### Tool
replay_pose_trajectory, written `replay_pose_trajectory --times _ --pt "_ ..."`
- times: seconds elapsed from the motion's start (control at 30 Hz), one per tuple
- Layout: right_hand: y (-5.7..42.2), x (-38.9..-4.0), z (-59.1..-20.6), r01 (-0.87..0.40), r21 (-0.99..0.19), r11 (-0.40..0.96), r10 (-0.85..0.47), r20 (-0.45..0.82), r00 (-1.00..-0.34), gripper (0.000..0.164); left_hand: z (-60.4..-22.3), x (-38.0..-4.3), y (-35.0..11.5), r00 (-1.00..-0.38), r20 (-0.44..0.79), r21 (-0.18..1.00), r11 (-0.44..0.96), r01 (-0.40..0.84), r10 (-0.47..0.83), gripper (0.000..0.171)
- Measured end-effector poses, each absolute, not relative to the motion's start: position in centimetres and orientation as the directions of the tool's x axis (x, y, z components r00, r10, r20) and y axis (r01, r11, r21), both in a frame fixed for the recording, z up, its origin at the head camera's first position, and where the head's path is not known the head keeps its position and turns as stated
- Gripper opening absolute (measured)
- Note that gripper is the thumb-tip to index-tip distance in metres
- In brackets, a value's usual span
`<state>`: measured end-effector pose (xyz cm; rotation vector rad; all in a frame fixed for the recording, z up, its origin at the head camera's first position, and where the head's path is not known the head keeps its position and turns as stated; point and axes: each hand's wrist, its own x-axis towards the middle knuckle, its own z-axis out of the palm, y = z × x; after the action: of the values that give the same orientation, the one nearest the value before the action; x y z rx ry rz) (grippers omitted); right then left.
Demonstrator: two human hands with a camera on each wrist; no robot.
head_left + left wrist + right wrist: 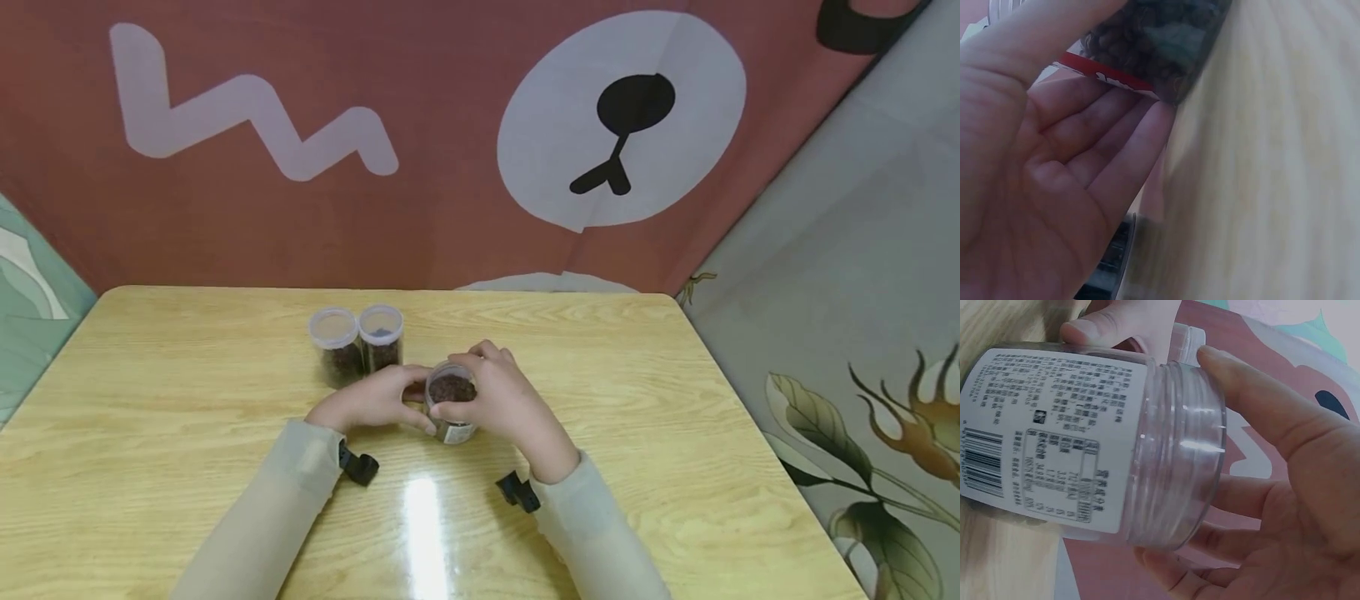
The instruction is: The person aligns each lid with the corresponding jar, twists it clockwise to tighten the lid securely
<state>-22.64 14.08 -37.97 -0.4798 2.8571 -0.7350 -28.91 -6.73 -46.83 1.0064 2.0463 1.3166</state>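
Observation:
A clear plastic jar (452,388) of small dark brown pieces stands upright on the table between my hands. My left hand (378,398) holds its body from the left, thumb in front and fingers behind. In the left wrist view the jar (1154,44) shows dark bean-like pieces and a red label band. My right hand (504,398) grips round the top from the right. The right wrist view shows its thumb and fingers about the clear screw lid (1194,450), above a white label (1054,437) with print and a barcode.
Two similar jars with whitish lids, a left one (335,342) and a right one (381,337), stand side by side behind my left hand. The wooden table (600,358) ends at the back against a red cloth (442,225) with a bear face. Patterned cloths hang at both sides.

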Motion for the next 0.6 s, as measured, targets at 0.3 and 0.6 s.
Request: replay_pose_trajectory --times 0.3,0.6 --pt "13.4 -22.0 -37.9 -0.221 -0.458 0.861 -0.267 -0.038 -0.963 0.071 -46.8 -29.0 -6.8 -0.603 -0.019 0.907 0.267 0.325 0.798 0.063" --pt "14.5 -22.5 -38.1 -0.260 -0.508 0.822 -0.332 -0.056 -0.941 0.073 -46.9 -28.9 -6.7 -0.607 -0.028 0.898 0.287 0.334 0.794 0.067"
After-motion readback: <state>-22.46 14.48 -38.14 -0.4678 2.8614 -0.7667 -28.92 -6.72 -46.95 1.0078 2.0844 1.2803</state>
